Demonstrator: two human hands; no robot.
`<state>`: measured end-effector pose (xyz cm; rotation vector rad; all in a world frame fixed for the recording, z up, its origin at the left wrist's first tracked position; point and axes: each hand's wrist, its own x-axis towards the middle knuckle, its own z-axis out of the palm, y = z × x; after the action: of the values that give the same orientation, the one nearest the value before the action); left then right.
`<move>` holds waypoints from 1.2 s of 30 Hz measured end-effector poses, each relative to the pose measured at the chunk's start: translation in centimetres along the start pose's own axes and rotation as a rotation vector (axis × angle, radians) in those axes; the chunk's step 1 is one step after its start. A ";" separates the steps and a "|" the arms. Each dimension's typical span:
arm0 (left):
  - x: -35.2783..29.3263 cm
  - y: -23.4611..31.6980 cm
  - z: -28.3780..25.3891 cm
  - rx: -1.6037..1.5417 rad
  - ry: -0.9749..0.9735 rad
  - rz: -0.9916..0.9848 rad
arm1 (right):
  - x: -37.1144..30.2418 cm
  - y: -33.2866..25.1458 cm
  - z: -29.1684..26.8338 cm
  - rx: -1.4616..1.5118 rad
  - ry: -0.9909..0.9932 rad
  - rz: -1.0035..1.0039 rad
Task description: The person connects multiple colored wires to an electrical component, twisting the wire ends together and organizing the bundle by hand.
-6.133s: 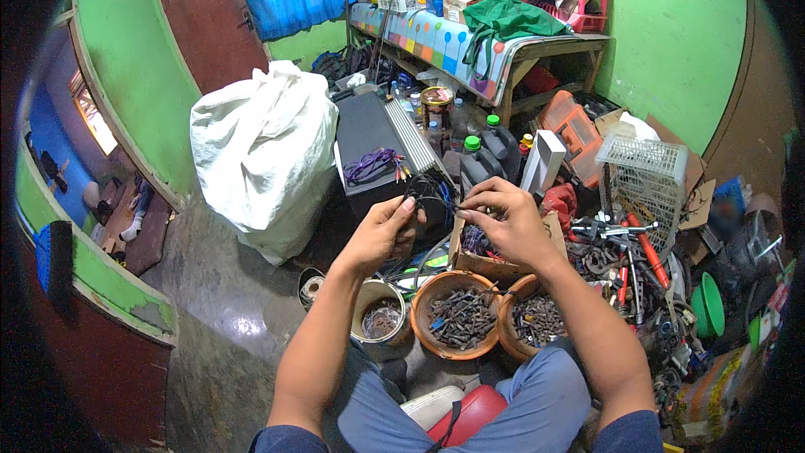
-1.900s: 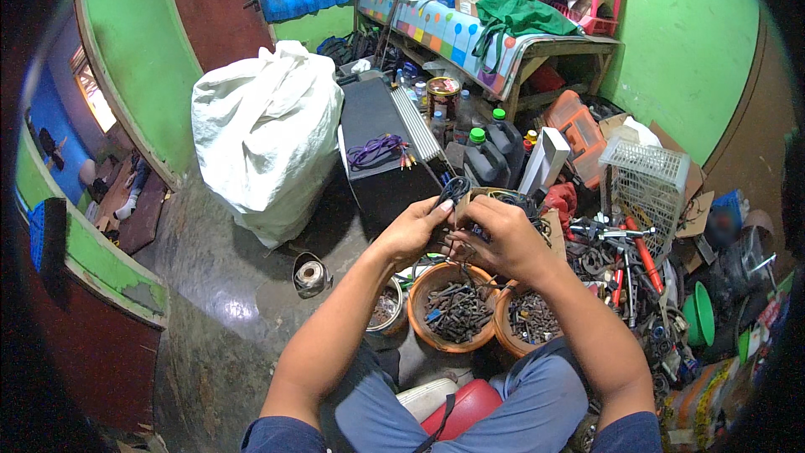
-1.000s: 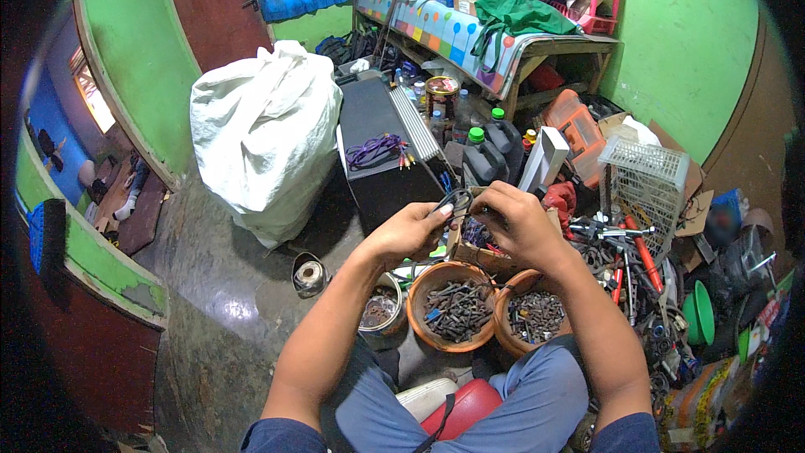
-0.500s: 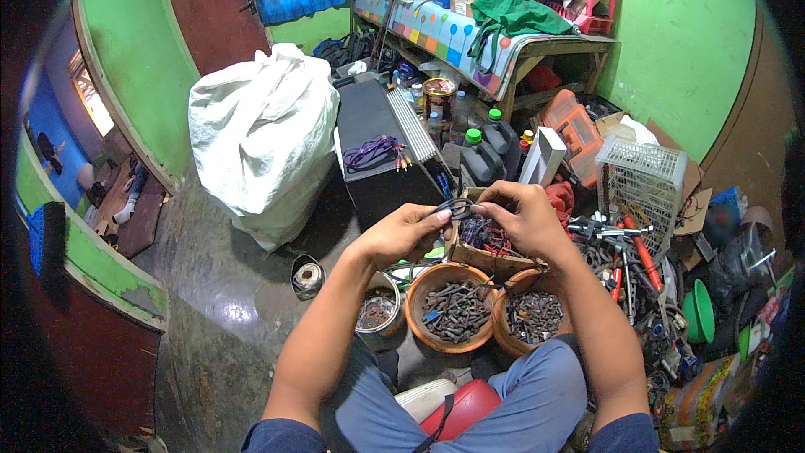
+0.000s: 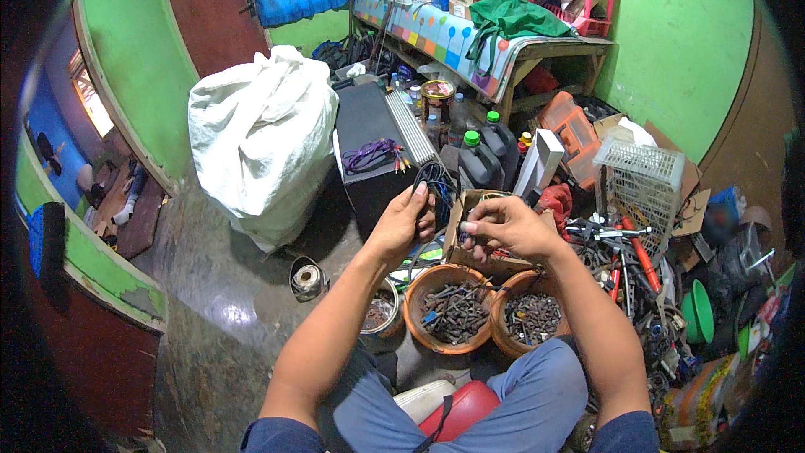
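My left hand (image 5: 406,222) is closed round a looped dark cable (image 5: 434,176), whose coils stand up above the thumb and fingers. To its right, my right hand (image 5: 513,228) has its fingers pinched over a cardboard box (image 5: 482,264). Whatever it may hold is too small to make out. Below the hands sit two clay-coloured bowls, a left bowl (image 5: 409,323) and a right bowl (image 5: 498,327), full of small dark metal-looking pieces. A bundle of purple cable (image 5: 369,155) with coloured plugs lies on a large black box (image 5: 356,113) beyond my left hand.
A bulging white sack (image 5: 260,143) stands at the left. Dark jugs with green caps (image 5: 480,164) are behind the hands. Tools and a white wire basket (image 5: 641,172) crowd the right. A cluttered wooden bench (image 5: 528,54) is at the back. A metal tin (image 5: 381,310) sits by the left bowl.
My hands have moved apart and slightly down. The cable stretched between both hands before; now it stands as a loop in my left hand, and the right has left it.
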<state>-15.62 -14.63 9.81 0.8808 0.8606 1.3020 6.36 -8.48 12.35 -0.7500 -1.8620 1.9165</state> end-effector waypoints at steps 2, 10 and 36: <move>0.3 -0.7 0.3 0.013 0.007 0.019 | 0.3 0.2 0.9 0.064 -0.063 -0.010; -0.2 -0.4 1.5 0.070 0.010 -0.010 | 0.5 0.0 1.9 0.229 0.110 -0.073; -1.0 0.7 0.8 0.527 -0.106 -0.159 | 0.5 0.2 1.9 -0.432 0.510 -0.491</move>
<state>-15.26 -15.67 10.83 1.2504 1.1884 0.8904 4.88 -9.76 12.03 -0.7271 -1.9021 0.9304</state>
